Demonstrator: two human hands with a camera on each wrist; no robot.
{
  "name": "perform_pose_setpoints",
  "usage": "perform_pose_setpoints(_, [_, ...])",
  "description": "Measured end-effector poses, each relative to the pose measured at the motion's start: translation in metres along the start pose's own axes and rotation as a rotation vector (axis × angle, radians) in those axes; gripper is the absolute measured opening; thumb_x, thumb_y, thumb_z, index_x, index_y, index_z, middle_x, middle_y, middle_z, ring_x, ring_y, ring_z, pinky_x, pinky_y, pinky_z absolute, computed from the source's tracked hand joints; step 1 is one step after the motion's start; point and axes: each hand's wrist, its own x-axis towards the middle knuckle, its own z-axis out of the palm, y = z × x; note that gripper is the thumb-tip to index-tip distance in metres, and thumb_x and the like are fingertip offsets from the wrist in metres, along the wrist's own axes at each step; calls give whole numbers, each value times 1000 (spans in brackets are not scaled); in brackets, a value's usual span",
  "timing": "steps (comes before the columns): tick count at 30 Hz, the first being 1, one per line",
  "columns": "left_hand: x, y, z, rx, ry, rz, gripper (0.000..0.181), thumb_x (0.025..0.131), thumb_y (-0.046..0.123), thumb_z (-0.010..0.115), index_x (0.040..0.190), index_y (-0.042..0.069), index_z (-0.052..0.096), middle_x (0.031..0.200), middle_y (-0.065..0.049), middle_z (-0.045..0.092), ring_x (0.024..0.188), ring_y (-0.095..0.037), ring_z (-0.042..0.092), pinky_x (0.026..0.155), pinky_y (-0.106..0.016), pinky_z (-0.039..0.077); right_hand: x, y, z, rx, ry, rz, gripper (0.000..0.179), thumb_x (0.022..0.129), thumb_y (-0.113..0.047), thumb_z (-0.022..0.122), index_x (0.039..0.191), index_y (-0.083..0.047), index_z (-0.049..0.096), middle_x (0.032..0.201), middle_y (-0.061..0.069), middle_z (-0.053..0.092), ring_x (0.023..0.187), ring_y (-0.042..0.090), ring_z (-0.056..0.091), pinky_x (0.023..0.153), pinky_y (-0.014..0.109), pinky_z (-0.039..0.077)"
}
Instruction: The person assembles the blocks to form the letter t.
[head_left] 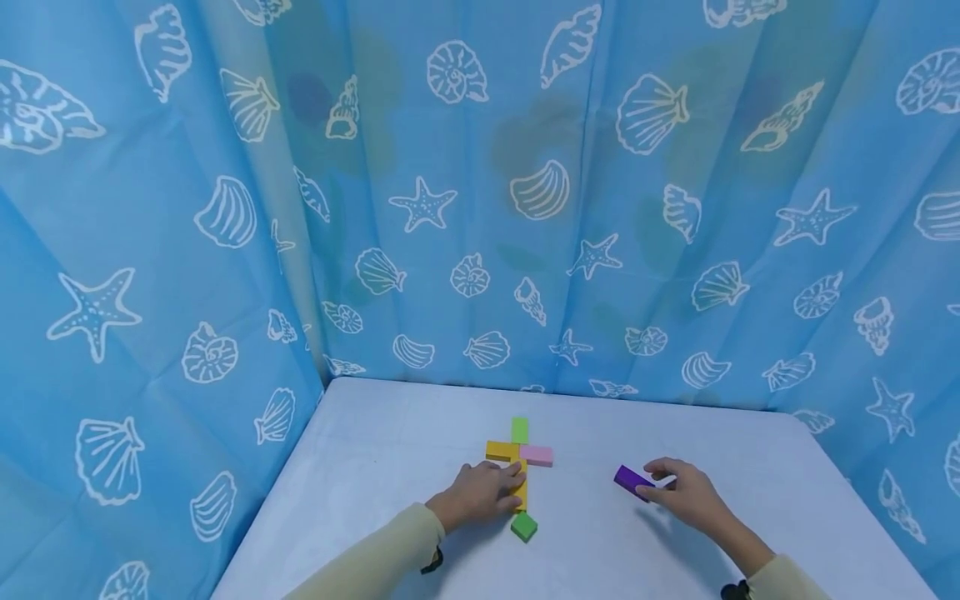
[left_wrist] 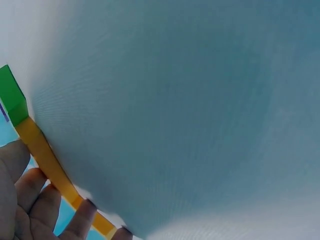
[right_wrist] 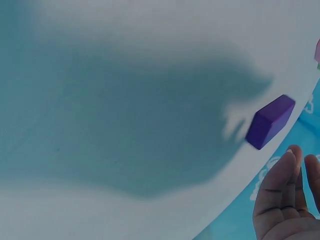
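A cross of coloured blocks lies on the white table (head_left: 390, 467): a light green block (head_left: 519, 430), an orange block (head_left: 501, 451), a pink block (head_left: 537, 455), a long yellow block (head_left: 521, 496) and a green block (head_left: 524, 527). My left hand (head_left: 510, 479) lies flat, its straight fingers resting on the yellow block (left_wrist: 47, 160) beside the green block (left_wrist: 12, 100). My right hand (head_left: 656, 483) is right next to a purple block (head_left: 632, 482). In the right wrist view its fingers (right_wrist: 285, 175) are straight, with a small gap to the purple block (right_wrist: 270, 121).
A blue curtain (head_left: 480, 208) printed with shells and starfish hangs around the table's back and left side. The table's right edge (head_left: 862, 500) runs close to my right arm. The pink block (right_wrist: 317, 50) shows at the right wrist view's edge.
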Motion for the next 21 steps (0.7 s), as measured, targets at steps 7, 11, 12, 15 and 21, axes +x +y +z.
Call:
perform_pose_setpoints(7, [-1,0,0,14,13,6,51,97,49,56,145,32,49,153,15,43,135,-25,49,105,-65,39,5,8,0,-23,-11,33,52,85,-32,77,120,3,63,109,20,67,93,31,66,74,41,58])
perform_pose_setpoints(11, [1,-2,2,-1,12,5,51,97,49,56,145,32,49,153,15,43,136,-24,48,106,-65,39,10,14,5,-16,-28,51,58,83,-35,79,123,3,61,112,21,66,99,34,63,76,42,58])
perform_pose_setpoints(12, [1,-2,3,-2,11,3,51,97,49,56,145,32,49,153,15,42,137,-24,48,106,-65,39,12,16,6,-11,-32,57,59,82,-36,80,123,3,61,113,21,66,100,34,63,77,42,58])
perform_pose_setpoints(15, [2,-3,6,-4,7,-1,51,97,50,56,145,33,49,154,15,42,137,-24,48,106,-66,38,15,20,11,3,-43,68,62,80,-35,82,124,3,60,113,21,65,100,32,62,78,42,57])
perform_pose_setpoints(21, [3,-5,6,5,13,5,52,97,50,56,145,33,48,154,15,43,136,-24,48,105,-66,39,19,22,15,65,-59,112,66,77,-34,85,126,3,60,112,20,65,95,26,61,71,37,57])
